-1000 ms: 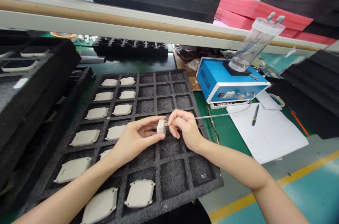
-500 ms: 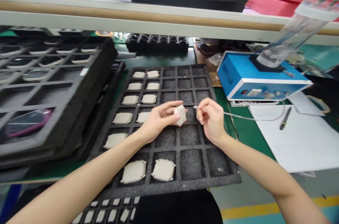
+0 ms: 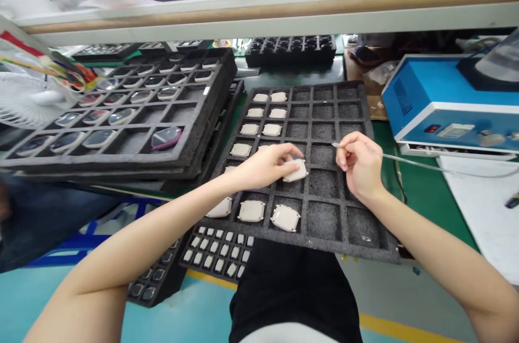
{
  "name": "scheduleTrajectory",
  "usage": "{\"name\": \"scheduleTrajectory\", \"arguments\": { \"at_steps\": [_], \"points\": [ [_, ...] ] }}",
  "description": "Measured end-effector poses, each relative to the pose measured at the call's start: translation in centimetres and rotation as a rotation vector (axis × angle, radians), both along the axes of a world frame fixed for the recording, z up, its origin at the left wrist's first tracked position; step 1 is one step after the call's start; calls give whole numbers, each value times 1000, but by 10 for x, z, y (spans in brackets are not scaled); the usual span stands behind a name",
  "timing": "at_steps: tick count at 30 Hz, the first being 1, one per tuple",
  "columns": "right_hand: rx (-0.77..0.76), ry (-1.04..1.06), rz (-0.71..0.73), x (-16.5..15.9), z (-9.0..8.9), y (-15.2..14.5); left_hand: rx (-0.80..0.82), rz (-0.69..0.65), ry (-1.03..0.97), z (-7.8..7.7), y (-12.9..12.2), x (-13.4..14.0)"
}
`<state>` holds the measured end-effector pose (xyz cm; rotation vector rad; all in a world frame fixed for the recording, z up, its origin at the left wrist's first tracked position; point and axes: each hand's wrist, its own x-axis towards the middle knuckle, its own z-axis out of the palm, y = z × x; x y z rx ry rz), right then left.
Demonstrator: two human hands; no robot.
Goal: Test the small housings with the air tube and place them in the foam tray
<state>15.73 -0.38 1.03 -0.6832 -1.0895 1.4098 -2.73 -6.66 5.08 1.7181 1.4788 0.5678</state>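
Observation:
My left hand grips a beige square plate with lugged corners, thumb on its near face and fingers curled over its far side. The plate is low over a compartment of the black foam tray; whether it touches the bottom I cannot tell. To the right, my right hand pinches the tip end of a thin clear tube, raised above the tray's right columns. Similar beige plates lie in the left columns and the front row, some hidden behind my left forearm.
A blue control box stands at the right, with white paper before it. Stacked foam trays holding dark-glass pieces are on the left, beside a white fan. A shelf rail crosses above the bench.
The view has swung left. My left hand has lowered the beige plate from upright near the tube tip to nearly flat at a tray compartment. My right hand still pinches the tube.

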Motion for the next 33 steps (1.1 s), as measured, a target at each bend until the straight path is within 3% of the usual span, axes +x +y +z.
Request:
{"name": "scheduleTrajectory", "arguments": {
  "at_steps": [3, 8, 10, 13, 16, 18, 21, 24, 26, 29, 33],
  "points": [
    [-4, 1, 14, 0, 0, 0, 88, -84, 222, -6, -7, -7],
    [-17, -17, 31, 0, 0, 0, 210, -273, 281, -23, -2, -9],
    [-29, -31, 37, -1, 1, 0, 321, -276, 353, -22, -8, -8],
    [-54, -41, 48, 0, 2, 0, 563, -152, 525, 3, -28, -12],
    [-80, -48, 46, 0, 2, -2, 823, 93, 562, 51, -46, -31],
    [-97, -58, 59, 1, 2, -3, 923, 285, 599, 81, -46, -59],
    [-113, -74, 89, 1, 3, -3, 819, 492, 793, 106, -28, -121],
    [-125, -92, 89, 0, 3, -4, 462, 531, 867, 103, 0, -185],
    [-135, -103, 87, -1, 3, -3, 313, 522, 875, 95, 17, -217],
    [-144, -105, 91, -1, 2, -2, 168, 480, 872, 87, 38, -244],
    [-152, -102, 95, -1, 1, -1, 26, 423, 843, 92, 51, -256]
  ]
}}
